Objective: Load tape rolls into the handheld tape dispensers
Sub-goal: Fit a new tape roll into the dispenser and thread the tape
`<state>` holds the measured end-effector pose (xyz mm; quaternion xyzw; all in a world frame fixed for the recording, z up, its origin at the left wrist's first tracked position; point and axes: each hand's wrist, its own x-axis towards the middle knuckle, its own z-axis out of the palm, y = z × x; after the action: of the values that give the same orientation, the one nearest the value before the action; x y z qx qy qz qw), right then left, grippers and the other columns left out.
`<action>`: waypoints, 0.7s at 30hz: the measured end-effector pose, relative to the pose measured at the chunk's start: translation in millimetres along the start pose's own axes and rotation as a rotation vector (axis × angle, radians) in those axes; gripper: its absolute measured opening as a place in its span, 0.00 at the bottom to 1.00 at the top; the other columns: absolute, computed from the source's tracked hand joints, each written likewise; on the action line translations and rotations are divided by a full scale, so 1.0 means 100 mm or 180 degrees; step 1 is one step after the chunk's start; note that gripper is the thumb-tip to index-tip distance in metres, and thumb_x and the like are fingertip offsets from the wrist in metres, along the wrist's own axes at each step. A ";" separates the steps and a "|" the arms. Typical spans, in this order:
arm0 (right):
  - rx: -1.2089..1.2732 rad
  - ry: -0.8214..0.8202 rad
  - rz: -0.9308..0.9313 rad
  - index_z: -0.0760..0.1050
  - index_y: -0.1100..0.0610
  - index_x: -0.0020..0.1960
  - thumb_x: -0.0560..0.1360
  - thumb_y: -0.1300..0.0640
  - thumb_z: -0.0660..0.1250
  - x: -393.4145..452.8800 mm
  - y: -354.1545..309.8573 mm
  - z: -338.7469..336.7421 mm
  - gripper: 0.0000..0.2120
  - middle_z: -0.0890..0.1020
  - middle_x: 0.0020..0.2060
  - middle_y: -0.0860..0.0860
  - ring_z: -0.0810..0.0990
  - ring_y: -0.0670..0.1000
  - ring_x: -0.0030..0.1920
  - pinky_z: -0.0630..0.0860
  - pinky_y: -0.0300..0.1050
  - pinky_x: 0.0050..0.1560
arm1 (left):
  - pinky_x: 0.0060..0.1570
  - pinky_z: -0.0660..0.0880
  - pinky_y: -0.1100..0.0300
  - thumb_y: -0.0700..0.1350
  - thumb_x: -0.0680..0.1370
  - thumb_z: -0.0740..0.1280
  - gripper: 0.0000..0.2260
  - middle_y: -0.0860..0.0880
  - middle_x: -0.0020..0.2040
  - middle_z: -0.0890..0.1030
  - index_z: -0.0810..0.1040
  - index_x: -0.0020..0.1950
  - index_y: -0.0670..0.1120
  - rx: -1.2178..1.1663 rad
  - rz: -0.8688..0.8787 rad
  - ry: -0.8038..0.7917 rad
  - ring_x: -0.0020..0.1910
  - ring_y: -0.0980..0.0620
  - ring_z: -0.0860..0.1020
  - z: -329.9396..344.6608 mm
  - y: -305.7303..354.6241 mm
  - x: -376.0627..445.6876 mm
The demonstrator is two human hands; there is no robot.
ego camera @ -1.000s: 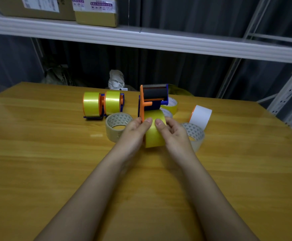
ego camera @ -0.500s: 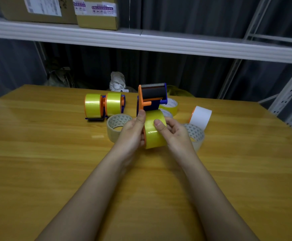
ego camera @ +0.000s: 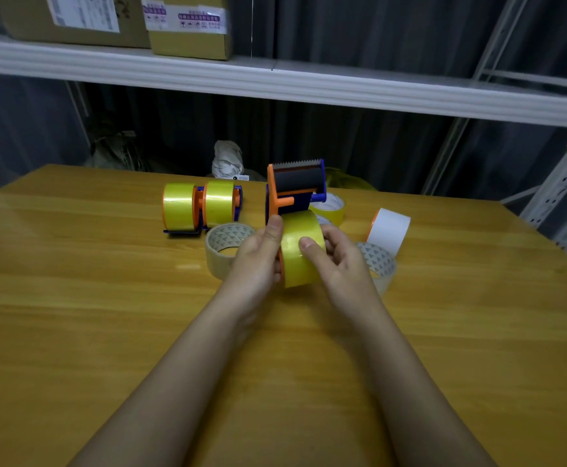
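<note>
An orange and blue handheld tape dispenser point(ego camera: 295, 188) with a black roller and a toothed blade stands upright at the table's middle. A yellow tape roll point(ego camera: 300, 254) sits on its lower hub. My left hand point(ego camera: 258, 257) grips the dispenser's orange side, thumb up along its edge. My right hand point(ego camera: 337, 259) holds the roll from the right, thumb pressed on its yellow face. Two more dispensers point(ego camera: 201, 207) loaded with yellow rolls stand side by side to the left.
Loose rolls lie around on the wooden table point(ego camera: 73, 298): a clear roll point(ego camera: 225, 244) by my left hand, another clear roll point(ego camera: 381, 266) behind my right hand, a white roll point(ego camera: 390, 229) and a yellow roll point(ego camera: 331, 207) further back. A shelf point(ego camera: 275, 82) with cardboard boxes hangs above.
My left thumb has come off the roll's face and now lies along the dispenser's orange side. The dispenser and roll have tilted slightly; my right thumb has slid down the yellow face.
</note>
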<state>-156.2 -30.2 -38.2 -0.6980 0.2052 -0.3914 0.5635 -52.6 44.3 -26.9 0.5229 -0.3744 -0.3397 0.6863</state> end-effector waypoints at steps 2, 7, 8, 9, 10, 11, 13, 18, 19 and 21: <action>0.0220 0.0120 0.0128 0.77 0.49 0.49 0.79 0.61 0.64 0.01 -0.04 -0.01 0.07 0.83 0.44 0.48 0.81 0.44 0.45 0.75 0.35 0.42 | 0.32 0.73 0.68 0.58 0.78 0.55 0.16 0.56 0.29 0.80 0.74 0.46 0.48 0.0097 0.0120 -0.0040 0.32 0.61 0.79 0.02 -0.02 0.01; 0.0501 0.0374 0.0390 0.79 0.55 0.53 0.72 0.48 0.67 0.04 -0.02 0.02 0.14 0.85 0.46 0.55 0.84 0.50 0.47 0.79 0.45 0.46 | 0.50 0.76 0.57 0.60 0.73 0.58 0.16 0.54 0.43 0.83 0.76 0.50 0.52 0.0394 0.0276 -0.0161 0.48 0.55 0.81 0.05 -0.09 0.02; 0.0576 0.0390 0.0430 0.78 0.58 0.55 0.71 0.49 0.68 0.03 -0.01 0.03 0.17 0.85 0.48 0.58 0.84 0.54 0.48 0.80 0.49 0.49 | 0.47 0.76 0.61 0.58 0.74 0.58 0.15 0.55 0.42 0.83 0.76 0.50 0.52 0.0305 0.0224 -0.0161 0.46 0.57 0.82 0.05 -0.09 0.01; 0.0606 0.0401 0.0457 0.77 0.61 0.57 0.72 0.49 0.69 0.03 0.01 0.02 0.19 0.84 0.50 0.60 0.83 0.57 0.49 0.79 0.54 0.53 | 0.44 0.76 0.64 0.56 0.76 0.58 0.13 0.56 0.40 0.84 0.76 0.50 0.51 0.0206 0.0165 -0.0163 0.44 0.58 0.82 0.06 -0.08 0.01; 0.0616 0.0407 0.0491 0.76 0.62 0.59 0.71 0.47 0.71 0.04 0.01 0.02 0.23 0.83 0.51 0.61 0.83 0.59 0.52 0.78 0.57 0.57 | 0.40 0.76 0.66 0.54 0.78 0.57 0.11 0.56 0.39 0.84 0.76 0.50 0.50 0.0124 0.0120 -0.0182 0.42 0.58 0.82 0.07 -0.06 -0.01; 0.0600 0.0423 0.0519 0.75 0.62 0.62 0.69 0.43 0.73 0.04 0.01 0.04 0.30 0.83 0.54 0.61 0.81 0.59 0.55 0.76 0.59 0.61 | 0.37 0.75 0.68 0.52 0.80 0.57 0.11 0.55 0.37 0.84 0.76 0.48 0.49 0.0083 0.0086 -0.0164 0.39 0.59 0.82 0.07 -0.06 -0.01; 0.0498 0.0391 0.0477 0.72 0.60 0.66 0.61 0.32 0.75 0.03 0.01 0.08 0.44 0.80 0.60 0.60 0.77 0.60 0.62 0.72 0.61 0.65 | 0.31 0.74 0.70 0.49 0.82 0.55 0.12 0.54 0.32 0.82 0.75 0.45 0.48 -0.0004 0.0048 -0.0087 0.33 0.60 0.81 0.06 -0.04 -0.02; 0.0275 0.0155 0.0340 0.73 0.60 0.63 0.69 0.41 0.73 0.01 -0.04 0.07 0.31 0.81 0.57 0.59 0.79 0.58 0.60 0.73 0.61 0.64 | 0.26 0.72 0.68 0.51 0.82 0.55 0.15 0.51 0.27 0.79 0.74 0.41 0.45 -0.0109 -0.0064 0.0039 0.27 0.59 0.78 0.03 0.01 -0.03; 0.0248 0.0062 0.0303 0.74 0.60 0.60 0.71 0.45 0.71 0.01 -0.03 0.04 0.24 0.81 0.55 0.58 0.80 0.57 0.57 0.75 0.59 0.62 | 0.23 0.69 0.70 0.50 0.82 0.54 0.16 0.52 0.22 0.76 0.71 0.39 0.46 -0.0120 -0.0057 0.0046 0.22 0.61 0.74 0.03 0.02 -0.03; 0.0231 -0.0096 0.0219 0.75 0.56 0.54 0.75 0.54 0.67 0.02 0.00 0.00 0.10 0.82 0.50 0.56 0.82 0.52 0.51 0.79 0.50 0.55 | 0.20 0.66 0.71 0.49 0.83 0.53 0.16 0.53 0.19 0.72 0.69 0.36 0.46 -0.0142 -0.0082 0.0033 0.19 0.62 0.71 0.04 0.03 -0.03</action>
<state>-154.6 -31.7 -37.9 -0.6754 0.2062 -0.3684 0.6046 -57.4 45.9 -23.3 0.5140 -0.3564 -0.3540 0.6953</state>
